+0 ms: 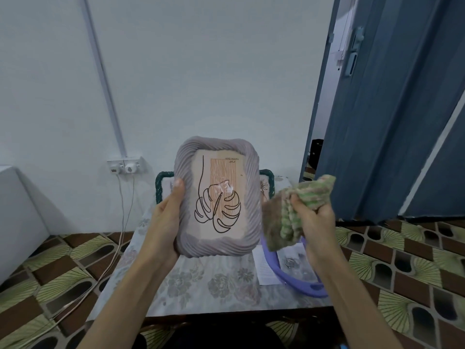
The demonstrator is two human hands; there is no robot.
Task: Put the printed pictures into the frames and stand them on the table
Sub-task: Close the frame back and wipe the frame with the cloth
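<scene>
pale walls and a blue door at the right edge back a floral tabletop (196, 280) at centre. your left hand (166, 217) grips the lilac frame (217, 197) by its left side, held up mid-picture with the leaf picture (217, 197) inside, upside down. your right hand (312, 220) clutches a green-and-brown cloth (297, 212) just right of it. a purple basket (302, 285) sits lower right.

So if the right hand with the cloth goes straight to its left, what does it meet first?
Probably the right edge of the grey frame that the left hand holds up. The cloth in the right hand looks just beside it, though depth is unclear.
</scene>
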